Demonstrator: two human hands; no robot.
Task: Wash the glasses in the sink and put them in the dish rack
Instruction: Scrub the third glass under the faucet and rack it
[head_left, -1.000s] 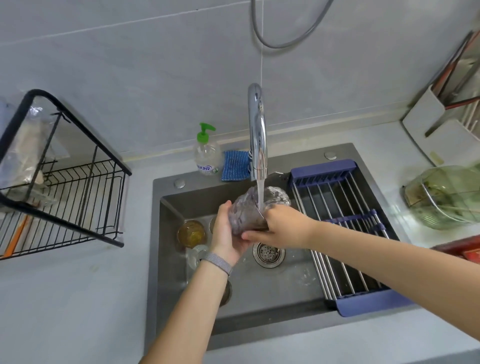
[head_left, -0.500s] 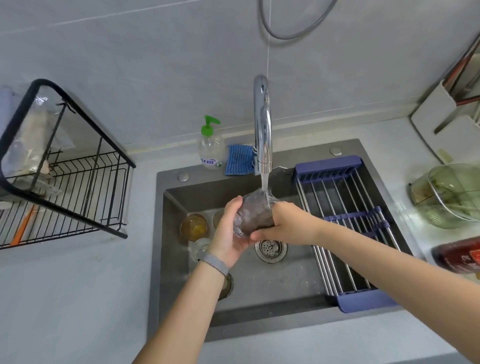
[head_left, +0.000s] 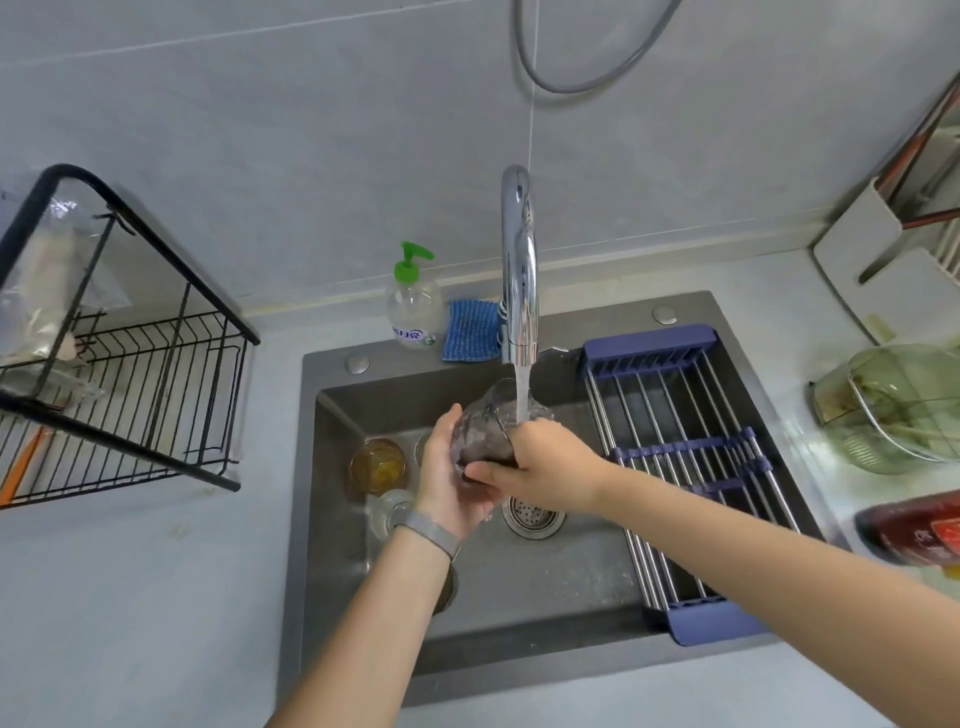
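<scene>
Grey tiles back a pale worktop (head_left: 130, 613) with a dark sink (head_left: 550, 587) sunk into it and a tap (head_left: 518, 270) running. Under the stream, over the basin, a clear glass (head_left: 480, 431) lies tilted, mouth toward the tap. The left hand (head_left: 447, 486) cups its base and lower wall; the right hand (head_left: 545, 467) is closed round its side near the rim, so both are gripping it.

Wet glass of this kind is likely slick, stiff and breakable, and light enough for one hand. Taking it round the wall with the palm, a second hand under the base, looks the safest hold; pinching the rim alone would invite a slip against the steel.

Count: one glass in the hands. In the basin's left side, an amber glass (head_left: 377, 466) and a ribbed clear glass (head_left: 389, 512) show plainly; two more seem part-hidden behind the left hand and forearm, though I cannot be sure of those. One black wire rack (head_left: 156, 395) stands at the left, well apart from the sink; one blue roll-up rack (head_left: 691, 467) lies across the sink's right side. One soap bottle (head_left: 414, 306) and one blue sponge (head_left: 470, 331) sit behind the basin.
</scene>
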